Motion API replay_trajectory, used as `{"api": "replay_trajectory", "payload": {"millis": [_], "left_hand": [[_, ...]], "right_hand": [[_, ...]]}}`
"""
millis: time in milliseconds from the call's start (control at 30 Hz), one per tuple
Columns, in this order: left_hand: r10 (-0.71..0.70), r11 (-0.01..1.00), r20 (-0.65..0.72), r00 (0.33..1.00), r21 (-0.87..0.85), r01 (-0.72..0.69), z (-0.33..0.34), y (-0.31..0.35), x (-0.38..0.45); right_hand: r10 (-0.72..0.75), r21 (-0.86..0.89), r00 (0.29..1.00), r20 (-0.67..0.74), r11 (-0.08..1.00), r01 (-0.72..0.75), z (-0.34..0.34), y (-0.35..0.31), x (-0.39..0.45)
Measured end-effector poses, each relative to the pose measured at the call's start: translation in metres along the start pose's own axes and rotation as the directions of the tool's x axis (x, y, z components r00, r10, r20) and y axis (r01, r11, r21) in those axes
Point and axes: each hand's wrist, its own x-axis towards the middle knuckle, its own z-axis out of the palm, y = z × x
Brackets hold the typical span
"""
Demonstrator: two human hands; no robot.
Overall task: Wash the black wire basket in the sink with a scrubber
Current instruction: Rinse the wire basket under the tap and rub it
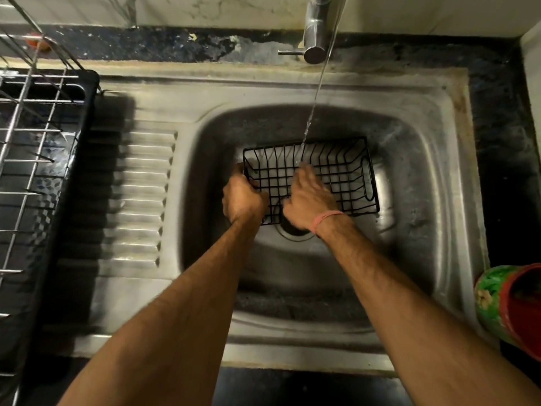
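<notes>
Head view: two hands work a black basket [313, 177] in the sink [424, 177].
Left hand [243, 197] grips its left rim; right hand [310, 197] presses flat inside, under running water [317, 92].

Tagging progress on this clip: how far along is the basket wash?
Done: black wire basket is in the sink, tap running onto it. In hand: left hand grips the basket's left end, right hand rubs the mesh under the stream; blurred, no scrubber visible. Left: the rest of the wash; I can't judge how clean it is.
</notes>
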Motion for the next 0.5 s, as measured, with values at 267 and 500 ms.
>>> {"api": "replay_trajectory", "payload": {"millis": [267,500], "left_hand": [[-0.024,1.000,-0.007,1.000,-0.011,0.024,0.004,-0.002,0.002],[-0.071,0.997,-0.052,0.996,-0.039,0.069,0.003,-0.012,-0.003]], "right_hand": [[0.064,0.072,0.994,-0.084,0.996,-0.058,-0.001,0.011,-0.001],[-0.011,-0.006,1.000,0.015,1.000,0.011,0.002,-0.012,0.004]]}}
